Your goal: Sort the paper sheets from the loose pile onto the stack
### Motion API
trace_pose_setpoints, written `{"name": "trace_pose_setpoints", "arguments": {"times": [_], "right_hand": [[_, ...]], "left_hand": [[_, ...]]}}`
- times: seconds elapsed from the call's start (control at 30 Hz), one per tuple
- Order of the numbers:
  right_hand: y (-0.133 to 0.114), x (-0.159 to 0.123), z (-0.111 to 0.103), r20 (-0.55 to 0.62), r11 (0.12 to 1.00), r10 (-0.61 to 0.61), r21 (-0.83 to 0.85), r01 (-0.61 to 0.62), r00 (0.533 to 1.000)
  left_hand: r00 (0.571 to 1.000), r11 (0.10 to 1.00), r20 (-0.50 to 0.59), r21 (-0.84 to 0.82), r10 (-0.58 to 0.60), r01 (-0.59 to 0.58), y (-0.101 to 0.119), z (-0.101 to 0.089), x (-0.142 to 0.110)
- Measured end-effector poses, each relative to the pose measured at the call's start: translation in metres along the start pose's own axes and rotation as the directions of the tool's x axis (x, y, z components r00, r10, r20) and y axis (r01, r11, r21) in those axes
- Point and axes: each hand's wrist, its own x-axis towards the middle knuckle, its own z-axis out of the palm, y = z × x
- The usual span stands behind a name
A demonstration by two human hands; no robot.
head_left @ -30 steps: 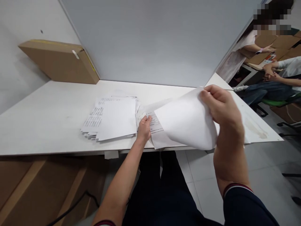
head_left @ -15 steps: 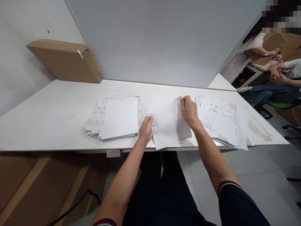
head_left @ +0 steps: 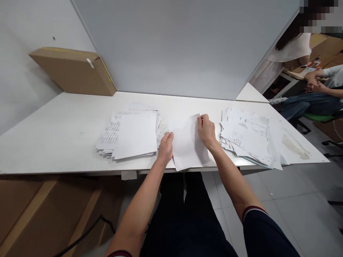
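Note:
Between my hands is a sheet of paper (head_left: pixel 184 142), its blank side up, near the front edge of the table. My left hand (head_left: pixel 166 146) is closed on its left edge, thumb on top. The fingers of my right hand (head_left: pixel 206 130) pinch its upper right part. Whether other sheets lie beneath it I cannot tell. Just left of my left hand lies a pile of papers (head_left: pixel 136 135), a blank sheet on top and printed edges fanned out. To the right of my right hand spreads a looser pile of printed papers (head_left: pixel 249 134).
A flat cardboard box (head_left: pixel 72 71) leans at the back left of the white table (head_left: pixel 48 132). A grey panel (head_left: pixel 171 46) rises behind the table. At the far right, a person in jeans sits with hands together (head_left: pixel 314 84), near another person in a light top (head_left: pixel 292 50).
My right hand has moved left with the sheet, toward my left hand. The printed strip seen beside my left hand is now covered. The person in the light top has shifted.

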Motion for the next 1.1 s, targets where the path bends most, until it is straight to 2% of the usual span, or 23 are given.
{"name": "trace_pose_setpoints", "arguments": {"times": [0.1,0.17,0.23,0.3,0.33,0.37,0.43,0.53,0.6,0.67,0.73,0.9,1.0,1.1], "right_hand": [[0.009,-0.008,-0.005,-0.081,0.993,0.049,0.108,-0.040,0.996],[0.018,-0.017,-0.009,-0.026,0.955,0.145,0.265,-0.133,0.989],[0.029,-0.027,-0.011,0.213,0.843,0.204,0.459,-0.282,0.955],[0.038,-0.038,-0.010,0.472,0.683,0.158,0.583,-0.441,0.868],[0.041,-0.042,-0.009,0.544,0.614,0.124,0.615,-0.495,0.830],[0.043,-0.046,-0.008,0.569,0.565,0.110,0.639,-0.522,0.815],[0.044,-0.050,-0.008,0.505,0.533,0.140,0.686,-0.495,0.852],[0.037,-0.048,-0.016,0.284,0.558,0.197,0.754,-0.346,0.938],[0.030,-0.045,-0.025,0.166,0.570,0.187,0.785,-0.245,0.968],[0.025,-0.044,-0.030,0.095,0.574,0.164,0.800,-0.173,0.982],[0.024,-0.047,-0.029,0.085,0.570,0.149,0.807,-0.155,0.985],[0.028,-0.059,-0.010,0.168,0.530,0.110,0.824,-0.201,0.980],[0.029,-0.061,-0.003,0.163,0.532,0.098,0.825,-0.190,0.982],[0.026,-0.059,-0.001,0.158,0.577,0.102,0.795,-0.188,0.982]], "left_hand": [[1.000,1.000,-0.025,0.000,0.007,-0.007,-0.001,-0.001,0.001],[1.000,1.000,0.004,-0.007,0.008,-0.008,0.000,-0.001,0.001],[0.998,1.000,0.060,-0.016,0.009,-0.008,0.002,0.000,-0.001],[0.995,1.000,0.102,-0.008,0.011,-0.010,0.004,0.002,-0.003],[0.993,1.000,0.114,0.002,0.016,-0.016,0.005,0.003,-0.004],[0.992,1.000,0.122,0.015,0.025,-0.027,0.006,0.004,-0.005],[0.990,0.997,0.130,0.045,0.059,-0.065,0.005,0.003,-0.006],[0.984,0.985,0.141,0.113,0.111,-0.127,0.002,0.001,-0.005],[0.979,0.972,0.146,0.162,0.145,-0.168,0.001,0.000,-0.005],[0.969,0.952,0.149,0.206,0.198,-0.227,0.002,0.000,-0.006],[0.953,0.925,0.171,0.247,0.250,-0.287,0.005,0.002,-0.009],[0.928,0.863,0.234,0.355,0.290,-0.359,0.009,0.007,-0.015],[0.931,0.843,0.221,0.400,0.291,-0.359,0.007,0.005,-0.015],[0.942,0.864,0.169,0.377,0.289,-0.333,0.004,0.002,-0.013]]}}
